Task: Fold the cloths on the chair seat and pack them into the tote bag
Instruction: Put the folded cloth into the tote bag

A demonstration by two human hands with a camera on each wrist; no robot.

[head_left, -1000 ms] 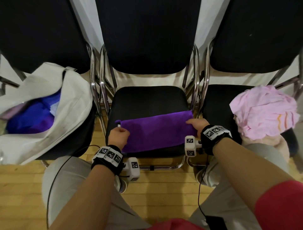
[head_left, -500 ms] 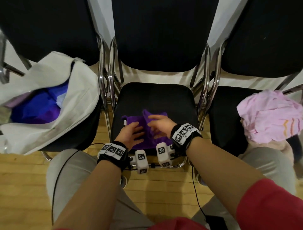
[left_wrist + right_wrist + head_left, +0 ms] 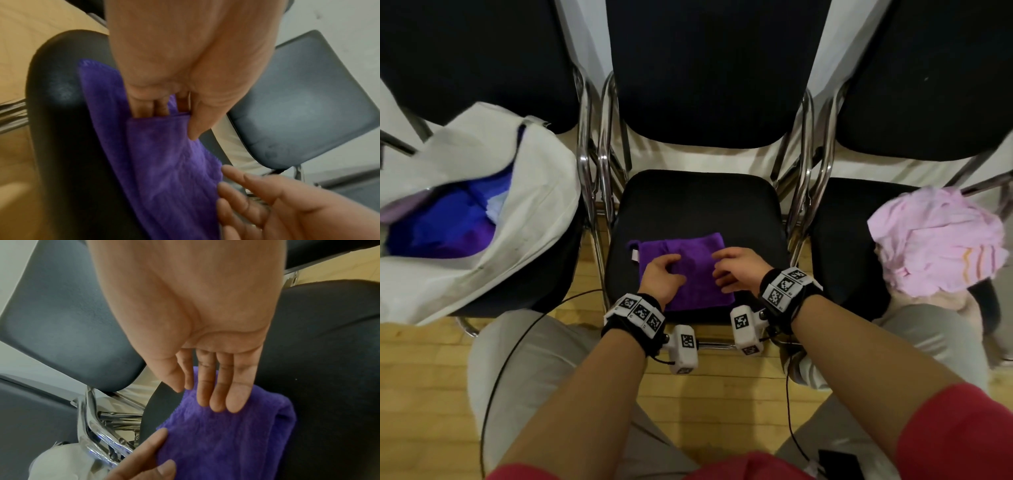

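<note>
**Hands on the folded purple cloth, middle chair seat**

Hands first. We see our left hand [image 3: 663, 278] lying on the left half of the purple cloth [image 3: 690, 274]. In the left wrist view its fingers [image 3: 153, 108] are tucked under a folded edge of the cloth with the thumb on top, so it pinches that layer. Our right hand [image 3: 736, 270] hangs over the cloth's right edge, palm down, fingers straight and close together; in the right wrist view the fingertips [image 3: 232, 404] sit at or just above the fabric, and we cannot tell whether they touch. It holds nothing.

Cloth lies folded to a rough square on the front half of the middle chair seat [image 3: 698, 202]. Tote bag [image 3: 527, 219] sits open on the chair to our left, blue and purple fabric inside. Pink cloth [image 3: 935, 240] is heaped on the chair to our right.

Hard to make out: the left fingertips are hidden under the fold, and the tote's left side is cut off by the head view's edge.
</note>
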